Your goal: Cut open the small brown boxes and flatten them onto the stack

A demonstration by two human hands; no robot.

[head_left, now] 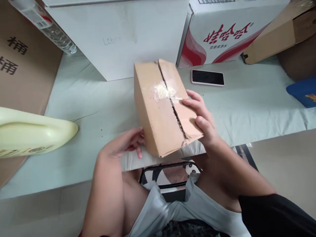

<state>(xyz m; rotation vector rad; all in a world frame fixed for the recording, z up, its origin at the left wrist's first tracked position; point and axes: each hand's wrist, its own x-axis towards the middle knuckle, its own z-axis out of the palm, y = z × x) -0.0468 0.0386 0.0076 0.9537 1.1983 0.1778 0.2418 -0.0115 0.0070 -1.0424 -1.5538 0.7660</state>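
A small brown cardboard box [158,108] stands tilted on the near edge of the table [103,108], its two top flaps meeting at a torn, whitish seam. My right hand [201,120] grips its right side, with the fingers lying over the right flap and the thumb at the near corner. My left hand [124,143] holds the box low on its left side, with the fingers curled against it.
A phone [207,77] lies screen-up behind the box. A large white carton [118,36], a red-and-white printed carton [222,31] and brown cartons [278,31] line the back. A pale yellow jug [32,133] lies at left, a plastic bottle [43,24] above, a blue thing [302,90] at right.
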